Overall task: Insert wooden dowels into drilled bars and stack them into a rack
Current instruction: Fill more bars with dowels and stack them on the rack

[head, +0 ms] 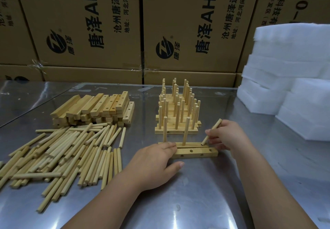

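Two drilled wooden bars lie side by side in front of me on the steel table. The far bar [191,144] carries two upright dowels [186,130]. The near bar [196,153] shows empty holes. My left hand [153,162] holds the bars' left ends, fingers over them and thumb on the table. My right hand [226,136] pinches a tilted dowel [211,131] whose lower tip sits at the far bar's right end. Behind stands the stacked rack [176,111] of bars bristling with dowels.
A pile of loose dowels [67,152] spreads over the left of the table, with a heap of drilled bars [96,111] behind it. White foam blocks [292,89] are stacked at the right. Cardboard boxes [110,23] wall off the back.
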